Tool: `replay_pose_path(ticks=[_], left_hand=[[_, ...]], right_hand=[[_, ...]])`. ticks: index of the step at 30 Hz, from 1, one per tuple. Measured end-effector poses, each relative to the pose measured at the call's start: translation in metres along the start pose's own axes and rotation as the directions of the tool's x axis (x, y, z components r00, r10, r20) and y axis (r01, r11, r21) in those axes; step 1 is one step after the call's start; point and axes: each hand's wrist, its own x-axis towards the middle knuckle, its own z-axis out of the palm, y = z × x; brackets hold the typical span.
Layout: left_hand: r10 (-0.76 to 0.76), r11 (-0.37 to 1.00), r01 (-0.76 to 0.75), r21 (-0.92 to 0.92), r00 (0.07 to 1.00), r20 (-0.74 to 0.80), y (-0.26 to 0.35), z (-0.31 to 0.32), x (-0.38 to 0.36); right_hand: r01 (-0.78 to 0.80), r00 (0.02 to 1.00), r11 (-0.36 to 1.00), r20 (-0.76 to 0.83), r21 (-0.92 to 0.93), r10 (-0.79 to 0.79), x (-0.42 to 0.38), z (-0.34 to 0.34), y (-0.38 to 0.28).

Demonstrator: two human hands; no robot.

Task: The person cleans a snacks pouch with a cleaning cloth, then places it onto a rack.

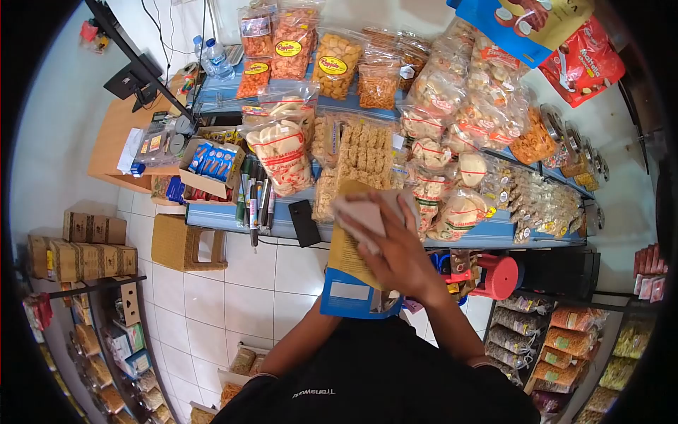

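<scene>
A yellow and blue stand-up pouch (pixel 346 267) with a white label panel is held up in front of my chest. My left forearm (pixel 302 342) reaches up behind its lower edge; the pouch hides the left hand and its fingers. Over the pouch's upper part lies my right hand (pixel 401 260), its fingers pressing a folded white cloth (pixel 359 216) against the surface. The hand and cloth look slightly blurred. Just beyond the pouch, a pack of pale brown puffed snacks (pixel 364 152) rests on the blue display table. A black phone (pixel 304 223) lies at the table's near edge.
The blue table (pixel 282 220) carries several snack bags, markers (pixel 253 205) and a box of blue packets (pixel 212 162). Another blue and yellow pouch (pixel 522 28) and a red pouch (pixel 583 62) are at upper right. A wicker stool (pixel 176 244) and red stool (pixel 498 275) stand below.
</scene>
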Motion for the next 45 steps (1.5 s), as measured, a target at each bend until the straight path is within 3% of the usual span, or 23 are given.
replay_pose_path(ticks=[7, 12, 14, 15, 17, 18, 19, 20, 21, 23, 28, 29, 30, 31, 32, 33, 34, 35, 37, 39, 41, 42, 45], left_hand=[[0.07, 0.978, -0.07, 0.195, 0.998, 0.011, 0.019, 0.03, -0.002], [0.109, 0.944, -0.105, 0.314, 0.994, 0.005, 0.025, 0.035, 0.009], [0.13, 0.912, -0.122, 0.391, 0.991, 0.005, 0.029, 0.033, 0.02], [0.144, 0.881, -0.137, 0.453, 0.989, 0.02, 0.033, 0.03, 0.032], [0.223, 0.644, -0.206, 0.737, 0.972, 0.077, 0.044, 0.015, 0.052], [0.254, 0.52, -0.251, 0.817, 0.958, 0.133, 0.046, 0.014, 0.06], [0.211, 0.712, -0.256, 0.654, 0.966, 0.148, 0.045, 0.027, 0.064], [0.174, 0.902, -0.23, 0.365, 0.968, 0.181, 0.034, 0.062, 0.057], [0.148, 0.986, -0.159, 0.042, 0.97, 0.194, 0.029, 0.081, 0.049], [0.079, 0.979, -0.13, 0.157, 0.952, 0.295, 0.036, 0.092, 0.054], [-0.046, 0.937, -0.112, 0.332, 0.901, 0.432, 0.038, 0.118, 0.088], [-0.009, 0.91, -0.173, 0.378, 0.9, 0.436, 0.031, 0.131, 0.096], [0.088, 0.804, -0.339, 0.489, 0.881, 0.466, 0.015, 0.165, 0.107], [0.176, 0.623, -0.493, 0.607, 0.845, 0.506, -0.002, 0.201, 0.109], [0.271, 0.265, -0.644, 0.718, 0.764, 0.586, -0.023, 0.247, 0.112], [0.312, -0.074, -0.692, 0.718, 0.668, 0.675, -0.036, 0.28, 0.115], [0.323, -0.322, -0.688, 0.651, 0.566, 0.758, -0.048, 0.305, 0.12], [0.298, -0.415, -0.681, 0.603, 0.525, 0.797, -0.054, 0.317, 0.126], [0.24, -0.587, -0.641, 0.494, 0.445, 0.863, -0.067, 0.34, 0.135], [0.186, -0.54, -0.71, 0.452, 0.424, 0.887, -0.084, 0.366, 0.139], [0.093, -0.509, -0.781, 0.361, 0.367, 0.926, -0.093, 0.383, 0.149], [0.001, -0.566, -0.781, 0.263, 0.319, 0.948, -0.087, 0.39, 0.156], [-0.008, -0.17, -0.846, 0.506, 0.514, 0.858, -0.073, 0.415, 0.185]], right_hand=[[-0.163, 0.983, 0.984, -0.092, -0.067, 0.156, -0.01, -0.007, 0.027], [-0.126, 0.992, 0.985, 0.009, -0.116, 0.128, -0.038, -0.007, 0.012], [-0.086, 0.994, 0.995, 0.058, -0.055, 0.089, -0.053, 0.005, 0.007], [-0.064, 0.996, 0.996, 0.059, -0.054, 0.068, -0.058, 0.006, 0.006], [-0.039, 0.976, 0.957, 0.193, -0.288, 0.097, -0.069, 0.003, -0.014], [-0.056, 0.992, 0.985, 0.104, -0.163, 0.074, -0.072, 0.001, -0.02], [-0.046, 0.999, 0.999, 0.014, -0.026, 0.046, -0.073, -0.002, -0.02], [-0.035, 0.999, 0.998, -0.034, 0.047, 0.036, -0.073, -0.006, -0.018], [-0.012, 0.998, 0.99, -0.066, 0.139, 0.021, -0.075, -0.007, -0.018], [0.031, 0.991, 0.969, -0.135, 0.247, 0.002, -0.069, -0.018, -0.02], [-0.046, 0.993, 0.918, -0.078, 0.393, 0.083, -0.063, -0.067, -0.033], [-0.032, 0.988, 0.902, -0.126, 0.43, 0.095, -0.061, -0.073, -0.035], [-0.014, 0.979, 0.885, -0.172, 0.466, 0.106, -0.056, -0.081, -0.038], [0.005, 0.969, 0.866, -0.216, 0.5, 0.119, -0.052, -0.091, -0.041], [-0.058, 0.954, 0.841, -0.218, 0.537, 0.205, -0.052, -0.104, -0.046], [0.009, 0.93, 0.872, -0.324, 0.489, 0.172, -0.051, -0.106, -0.039], [0.072, 0.895, 0.9, -0.426, 0.429, 0.131, -0.047, -0.107, -0.025], [0.13, 0.849, 0.924, -0.522, 0.36, 0.084, -0.041, -0.108, -0.012], [0.128, 0.751, 0.886, -0.627, 0.446, 0.207, -0.031, -0.11, 0.005], [0.064, 0.696, 0.769, -0.581, 0.636, 0.422, -0.025, -0.119, 0.016], [0.189, 0.6, 0.716, -0.656, 0.672, 0.458, -0.014, -0.14, 0.03], [0.227, 0.571, 0.708, -0.681, 0.668, 0.459, -0.013, -0.153, 0.044], [0.317, 0.552, 0.693, -0.72, 0.648, 0.421, -0.011, -0.2, 0.062]])
